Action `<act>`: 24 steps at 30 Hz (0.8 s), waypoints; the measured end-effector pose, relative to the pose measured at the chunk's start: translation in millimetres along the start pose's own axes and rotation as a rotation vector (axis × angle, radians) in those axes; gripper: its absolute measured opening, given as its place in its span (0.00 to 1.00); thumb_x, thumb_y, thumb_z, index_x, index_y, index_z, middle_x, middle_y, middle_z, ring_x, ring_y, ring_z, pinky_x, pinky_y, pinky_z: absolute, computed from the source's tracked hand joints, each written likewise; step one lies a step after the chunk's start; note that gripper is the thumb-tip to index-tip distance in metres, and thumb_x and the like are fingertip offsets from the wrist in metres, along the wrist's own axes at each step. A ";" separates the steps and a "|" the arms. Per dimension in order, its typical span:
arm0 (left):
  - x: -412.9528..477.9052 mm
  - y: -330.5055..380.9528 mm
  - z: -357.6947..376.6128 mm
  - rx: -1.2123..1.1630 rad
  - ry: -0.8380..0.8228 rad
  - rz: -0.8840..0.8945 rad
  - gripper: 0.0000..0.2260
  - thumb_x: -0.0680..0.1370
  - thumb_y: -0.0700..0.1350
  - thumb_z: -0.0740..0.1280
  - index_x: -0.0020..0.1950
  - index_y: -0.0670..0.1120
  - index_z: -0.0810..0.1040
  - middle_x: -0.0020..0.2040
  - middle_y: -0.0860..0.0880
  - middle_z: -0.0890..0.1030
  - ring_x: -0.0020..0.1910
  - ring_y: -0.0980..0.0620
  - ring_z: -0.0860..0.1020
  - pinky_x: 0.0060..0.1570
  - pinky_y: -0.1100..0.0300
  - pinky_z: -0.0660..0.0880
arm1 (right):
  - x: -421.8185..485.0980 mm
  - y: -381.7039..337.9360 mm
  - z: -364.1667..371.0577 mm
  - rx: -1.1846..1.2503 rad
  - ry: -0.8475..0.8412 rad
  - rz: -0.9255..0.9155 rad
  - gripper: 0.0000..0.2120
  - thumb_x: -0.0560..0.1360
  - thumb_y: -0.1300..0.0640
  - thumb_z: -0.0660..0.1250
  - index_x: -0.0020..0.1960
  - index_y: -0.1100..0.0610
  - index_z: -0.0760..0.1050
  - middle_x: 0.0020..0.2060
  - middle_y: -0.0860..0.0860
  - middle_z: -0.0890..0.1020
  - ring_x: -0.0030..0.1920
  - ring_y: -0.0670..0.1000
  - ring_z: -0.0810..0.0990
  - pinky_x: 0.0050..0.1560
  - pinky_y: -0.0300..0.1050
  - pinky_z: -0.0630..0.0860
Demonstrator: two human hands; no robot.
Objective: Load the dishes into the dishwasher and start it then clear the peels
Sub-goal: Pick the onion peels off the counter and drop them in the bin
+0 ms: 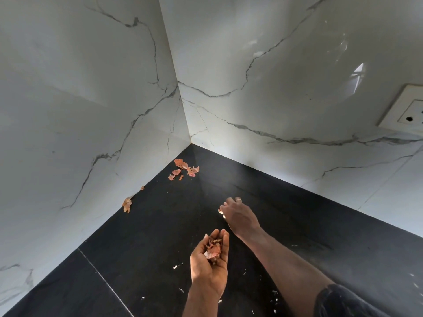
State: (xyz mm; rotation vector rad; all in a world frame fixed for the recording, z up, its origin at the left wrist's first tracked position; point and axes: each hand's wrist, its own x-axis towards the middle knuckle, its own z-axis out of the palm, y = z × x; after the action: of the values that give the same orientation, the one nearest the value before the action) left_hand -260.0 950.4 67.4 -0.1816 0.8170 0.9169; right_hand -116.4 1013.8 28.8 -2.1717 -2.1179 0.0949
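My left hand (pixel 209 263) is cupped palm up over the black counter (pixel 146 236) and holds a small heap of pinkish onion peels (pixel 214 248). My right hand (pixel 238 215) reaches forward, palm down, fingers pinched on a pale peel piece (pixel 220 212) at the counter surface. A cluster of orange-pink peels (pixel 184 169) lies in the far corner of the counter. Another peel (pixel 127 204) rests against the left wall, with a tiny scrap (pixel 142 188) beyond it.
White marble-patterned walls (pixel 91 110) meet in a corner behind the counter. A white wall socket (pixel 407 110) sits at the right edge. Small white crumbs (pixel 175 267) are scattered near the counter's front. A seam (pixel 103 277) crosses the counter at the left.
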 end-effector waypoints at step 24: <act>-2.9 21.8 -13.2 -0.073 0.095 0.092 0.12 0.83 0.40 0.60 0.54 0.33 0.80 0.51 0.36 0.84 0.46 0.42 0.86 0.49 0.52 0.83 | -64.4 -66.7 -63.2 0.494 0.156 0.036 0.07 0.83 0.56 0.61 0.54 0.54 0.77 0.43 0.46 0.81 0.39 0.43 0.78 0.37 0.33 0.72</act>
State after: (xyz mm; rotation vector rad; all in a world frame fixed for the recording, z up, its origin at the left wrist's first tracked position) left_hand -284.9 955.8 64.4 -0.2541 0.8857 1.0312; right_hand -176.8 948.9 97.5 -1.8571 -1.7404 0.3919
